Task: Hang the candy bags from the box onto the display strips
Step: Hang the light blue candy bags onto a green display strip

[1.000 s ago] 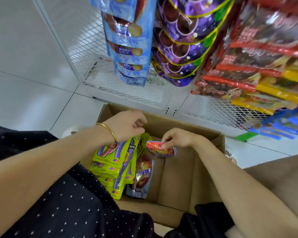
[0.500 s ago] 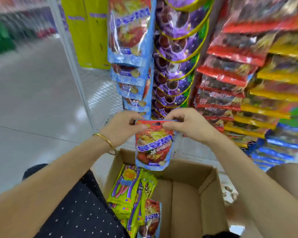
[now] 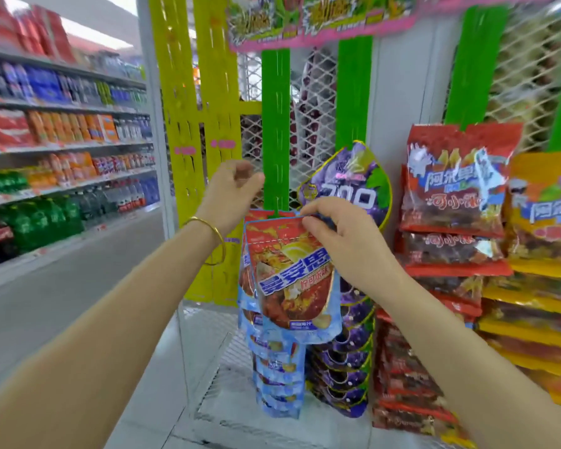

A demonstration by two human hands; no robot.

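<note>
Candy bag [image 3: 293,280], red with a blue border, is held up against the green display strip [image 3: 276,131], its top edge level with a hook on that strip. The bag's upper right corner is pinched by the right hand [image 3: 344,241], fingers curled over the red header. The left hand [image 3: 232,197] is raised just left of the strip, above the bag's top left corner; its fingers are curled, and whether the strip or the bag is touched by them cannot be told because of blur. A gold bangle [image 3: 212,236] is worn on the left wrist.

Directly below the held bag, a column of matching blue bags [image 3: 277,380] is hung on the same strip. Just behind the right hand, purple grape bags [image 3: 347,183] are hung on a second green strip [image 3: 353,92]. Further right of the right hand, red bags [image 3: 454,189] and yellow bags [image 3: 544,222] are stacked in hanging rows. To the left of the left hand, yellow strips [image 3: 188,124] are seen bare, and beyond them store shelves [image 3: 62,150] of bottled drinks are lined along the aisle. White wire mesh [image 3: 308,124] is seen behind the strips.
</note>
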